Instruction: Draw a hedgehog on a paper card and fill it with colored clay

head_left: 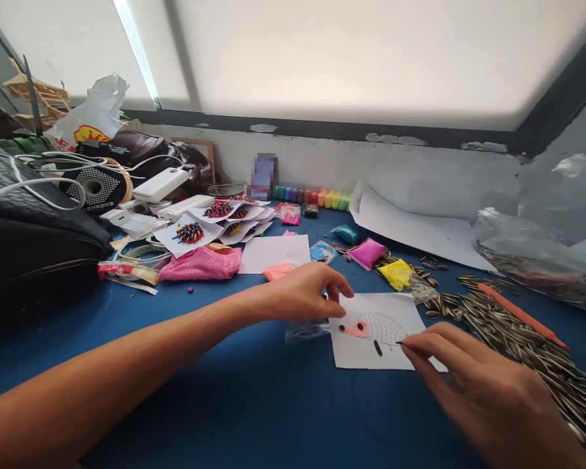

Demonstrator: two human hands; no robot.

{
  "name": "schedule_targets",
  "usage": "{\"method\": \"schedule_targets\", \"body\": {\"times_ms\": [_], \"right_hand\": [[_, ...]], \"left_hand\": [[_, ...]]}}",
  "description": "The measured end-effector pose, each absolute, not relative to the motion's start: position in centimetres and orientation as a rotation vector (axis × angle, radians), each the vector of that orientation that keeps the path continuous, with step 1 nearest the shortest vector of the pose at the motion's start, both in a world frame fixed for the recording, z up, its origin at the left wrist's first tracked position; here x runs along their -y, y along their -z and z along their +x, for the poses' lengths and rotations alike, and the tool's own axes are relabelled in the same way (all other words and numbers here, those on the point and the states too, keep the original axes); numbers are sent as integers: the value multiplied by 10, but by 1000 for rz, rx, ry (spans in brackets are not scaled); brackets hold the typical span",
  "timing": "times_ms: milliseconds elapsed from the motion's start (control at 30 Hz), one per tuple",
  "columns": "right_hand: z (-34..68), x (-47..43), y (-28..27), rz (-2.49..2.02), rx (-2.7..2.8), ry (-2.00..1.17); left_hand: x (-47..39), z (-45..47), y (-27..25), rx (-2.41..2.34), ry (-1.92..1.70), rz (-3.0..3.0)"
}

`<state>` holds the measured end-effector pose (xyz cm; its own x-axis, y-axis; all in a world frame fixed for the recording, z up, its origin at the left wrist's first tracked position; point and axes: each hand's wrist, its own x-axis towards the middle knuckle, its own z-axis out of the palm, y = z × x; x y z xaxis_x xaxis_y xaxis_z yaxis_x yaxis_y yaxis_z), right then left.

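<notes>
A white sheet of paper point(344, 355) with a drawn hedgehog-like outline point(383, 326) lies in front of me. Pink clay point(355, 329) covers its snout, with black dots as nose and eye. A short black clay strip point(377, 348) rests below the outline. My right hand point(473, 365) pinches a tiny dark piece of clay point(400, 343) against the lower right of the drawing. Over the sheet's upper left corner is my left hand point(312, 292), fingers curved and apart, holding nothing. A clear plastic bag point(305, 331) lies below it.
Sunflower seeds point(532, 345) spread on the right, with an orange tool point(522, 314) across them. Yellow point(396, 274) and magenta point(366, 253) clay packets sit behind the sheet. Finished seed pictures point(189, 233), a pink cloth point(200, 262) and a black bag point(34, 241) are left.
</notes>
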<state>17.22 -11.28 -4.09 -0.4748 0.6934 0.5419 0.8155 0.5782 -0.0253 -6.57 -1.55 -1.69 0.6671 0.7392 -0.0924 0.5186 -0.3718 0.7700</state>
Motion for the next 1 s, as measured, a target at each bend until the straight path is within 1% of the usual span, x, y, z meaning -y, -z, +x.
{"method": "schedule_targets", "body": {"times_ms": [167, 533, 800, 1000], "right_hand": [[169, 113, 49, -1215, 2323, 439], [167, 112, 52, -1160, 2355, 577], [166, 112, 52, -1162, 2381, 582], [166, 111, 50, -1193, 2422, 506]], "left_hand": [[17, -68, 22, -933, -199, 2194], [14, -68, 26, -919, -140, 2257], [13, -68, 29, -888, -157, 2283], [14, -69, 26, -885, -153, 2245]]}}
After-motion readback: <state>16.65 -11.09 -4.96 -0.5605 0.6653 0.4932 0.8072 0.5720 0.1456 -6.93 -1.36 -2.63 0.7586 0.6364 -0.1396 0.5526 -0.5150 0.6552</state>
